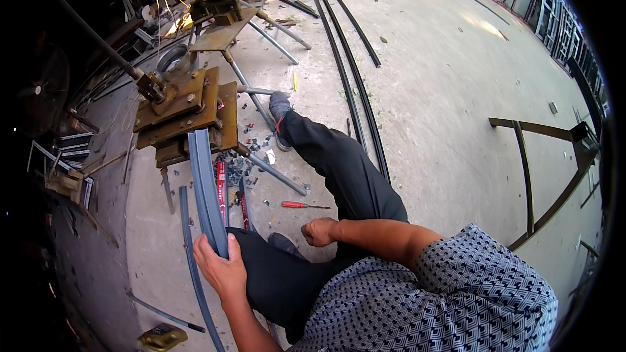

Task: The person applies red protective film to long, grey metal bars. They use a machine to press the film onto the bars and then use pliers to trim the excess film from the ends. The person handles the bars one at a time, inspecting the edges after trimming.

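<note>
My left hand (222, 268) grips the near end of a grey metal profile (207, 189), thumb on one side and fingers on the other. The profile's far end meets the rusty steel press (189, 111), which has bolted plates and a long lever (98, 36); how deep it goes in is hidden. My right hand (319, 231) is closed in a loose fist above my thigh, away from the profile. What it holds, if anything, does not show. On the floor beyond that hand lies a red-handled screwdriver (295, 205).
Small offcuts (244, 173) litter the floor under the press legs. Another long profile (190, 274) lies left of the held one. Dark bars (345, 75) stretch ahead, and a brown metal frame (528, 176) lies at right. A dark golden bottle (162, 337) is near the lower left.
</note>
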`<state>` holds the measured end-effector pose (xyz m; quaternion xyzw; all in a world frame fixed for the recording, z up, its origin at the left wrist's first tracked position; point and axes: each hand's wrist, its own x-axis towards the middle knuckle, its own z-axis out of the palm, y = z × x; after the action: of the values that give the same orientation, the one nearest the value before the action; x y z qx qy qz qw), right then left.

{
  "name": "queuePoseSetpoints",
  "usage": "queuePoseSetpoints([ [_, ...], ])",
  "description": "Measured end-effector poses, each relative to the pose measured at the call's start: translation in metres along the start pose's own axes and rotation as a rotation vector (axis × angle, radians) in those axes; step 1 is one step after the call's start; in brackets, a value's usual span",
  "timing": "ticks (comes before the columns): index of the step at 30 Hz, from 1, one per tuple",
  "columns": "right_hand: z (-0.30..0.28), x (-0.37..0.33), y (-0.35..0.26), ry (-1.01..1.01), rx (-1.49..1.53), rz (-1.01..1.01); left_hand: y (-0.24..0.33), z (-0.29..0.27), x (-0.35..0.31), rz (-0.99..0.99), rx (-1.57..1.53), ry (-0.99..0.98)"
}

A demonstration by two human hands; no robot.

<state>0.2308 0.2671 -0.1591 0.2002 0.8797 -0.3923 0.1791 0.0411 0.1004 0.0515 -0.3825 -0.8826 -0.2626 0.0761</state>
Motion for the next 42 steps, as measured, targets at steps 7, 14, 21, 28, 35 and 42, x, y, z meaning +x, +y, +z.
queuePoseSetpoints([
  [7,-0.002,-0.006,0.0,0.015,0.046,0.003,-0.001,0.001,0.002,0.008,0.006,-0.001],
  [14,-0.008,-0.011,-0.004,0.023,0.072,0.021,-0.005,0.001,0.002,0.014,0.003,0.001],
  [21,0.002,-0.01,-0.003,0.051,0.009,0.002,-0.007,0.0,0.003,-0.038,-0.003,-0.031],
  [28,-0.004,-0.022,-0.011,0.073,0.028,0.032,-0.028,-0.007,0.01,-0.136,-0.003,-0.034],
  [35,-0.026,-0.071,-0.025,0.163,-0.025,-0.067,-0.056,-0.002,0.031,-0.149,-0.06,0.014],
  [42,-0.072,-0.135,-0.062,0.364,-0.196,-0.123,-0.085,0.018,0.047,-0.257,-0.086,-0.158],
])
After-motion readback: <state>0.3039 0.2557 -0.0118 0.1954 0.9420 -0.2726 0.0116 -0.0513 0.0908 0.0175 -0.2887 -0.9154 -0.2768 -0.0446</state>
